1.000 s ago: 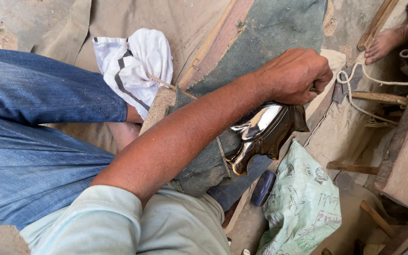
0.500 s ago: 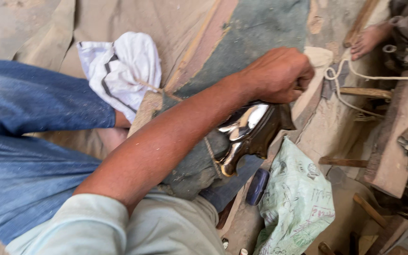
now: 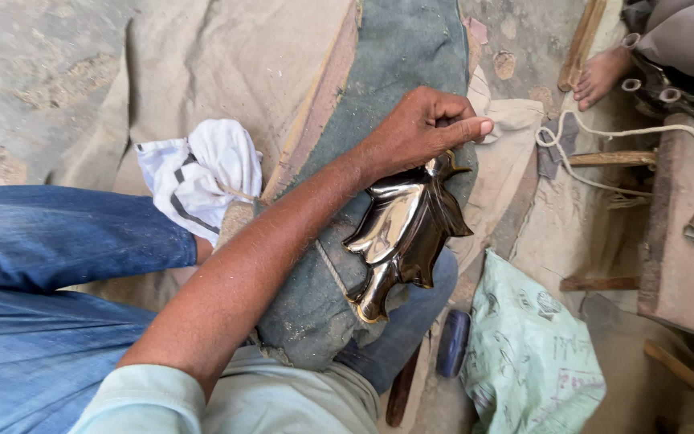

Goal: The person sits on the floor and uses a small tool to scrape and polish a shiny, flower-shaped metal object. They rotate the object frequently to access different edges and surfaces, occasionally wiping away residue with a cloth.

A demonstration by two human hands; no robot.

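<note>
Since a second ago the left hand has loosened out of a tight fist. The thumb now lies straight along the curled fingers, where before it was tucked in. The hand has also drawn back a little over the top end of the polished, dark, leaf-shaped metal piece, so more of the piece's shiny face shows below the knuckles. This looks like the end of one rubbing stroke along the metal, or a fresh grip being taken, with the surface already bright.

The hand is clenched, knuckles up, with its underside against the pointed upper tip of the metal piece. I cannot tell whether the fingers hold anything inside them. The forearm runs from the pale sleeve at the lower left, diagonally up and across the lap, and the wrist is nearly straight. The metal piece lies just below the hand on a worn green felt cloth draped over the thigh, with its long end pointing back toward the body.

A crumpled white rag lies well behind the wrist. The right hand is out of sight.
</note>
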